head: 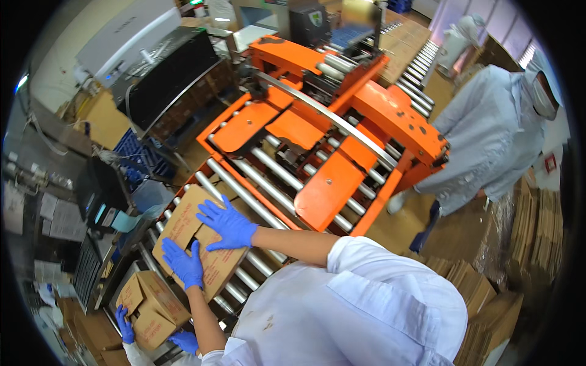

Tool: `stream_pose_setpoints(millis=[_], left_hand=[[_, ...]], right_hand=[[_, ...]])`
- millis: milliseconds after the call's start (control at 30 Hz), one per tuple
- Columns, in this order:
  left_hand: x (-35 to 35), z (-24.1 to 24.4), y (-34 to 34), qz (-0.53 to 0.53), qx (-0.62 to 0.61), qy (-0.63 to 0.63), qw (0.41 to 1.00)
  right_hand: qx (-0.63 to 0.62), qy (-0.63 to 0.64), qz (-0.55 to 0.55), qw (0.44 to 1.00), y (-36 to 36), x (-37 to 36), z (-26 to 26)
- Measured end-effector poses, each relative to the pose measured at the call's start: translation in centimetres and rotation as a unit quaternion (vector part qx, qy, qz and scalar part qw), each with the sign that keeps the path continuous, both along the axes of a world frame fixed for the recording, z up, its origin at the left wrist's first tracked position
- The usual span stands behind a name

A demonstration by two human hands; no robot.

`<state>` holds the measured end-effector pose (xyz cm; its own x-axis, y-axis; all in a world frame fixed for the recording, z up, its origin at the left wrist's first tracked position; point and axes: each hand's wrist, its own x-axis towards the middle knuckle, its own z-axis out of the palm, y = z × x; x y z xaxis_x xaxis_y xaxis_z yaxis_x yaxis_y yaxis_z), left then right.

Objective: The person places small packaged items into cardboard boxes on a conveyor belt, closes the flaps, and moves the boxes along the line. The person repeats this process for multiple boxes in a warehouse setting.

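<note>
A printed brown cardboard box (176, 222) lies on the metal rollers (261, 171) of a conveyor, its top flaps folded nearly flat with a dark gap between them. My left hand (185, 265), in a blue glove, rests on the near left part of the box top, fingers spread. My right hand (227, 225), gloved in the same blue, presses flat on the flaps at the far right part, fingers apart. Just beyond the box stands an orange carton-sealing machine (336, 194) with a curved metal bar over its bed.
At lower left, another person's gloved hands (124, 325) hold a second cardboard box (158, 304). A person in pale workwear (485, 128) stands right of the machine. Stacked flat cardboard (471, 283) lies at lower right. A monitor (98, 201) and keyboard (86, 272) are at left.
</note>
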<state>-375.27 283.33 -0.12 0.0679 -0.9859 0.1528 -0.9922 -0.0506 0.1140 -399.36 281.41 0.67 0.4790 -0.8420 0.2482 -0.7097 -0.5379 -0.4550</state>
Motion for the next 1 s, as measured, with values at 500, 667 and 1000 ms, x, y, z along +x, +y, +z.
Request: stream_pose_setpoints(millis=[500, 667, 1000], left_hand=[[-0.2, 0.5, -0.6, 0.004, 0.028, -0.029, 0.999], [0.5, 0.3, -0.6, 0.005, 0.034, -0.035, 0.999], [-0.1, 0.2, -0.2, -0.008, 0.017, -0.013, 1.0]], right_hand=[[0.006, -0.059, 0.008, 0.998, -1.1, 0.3, -2.2], [-0.001, -0.044, 0.013, 0.999, -1.1, 0.6, -2.1], [0.015, -0.032, 0.009, 0.999, -0.7, -0.1, -0.8]])
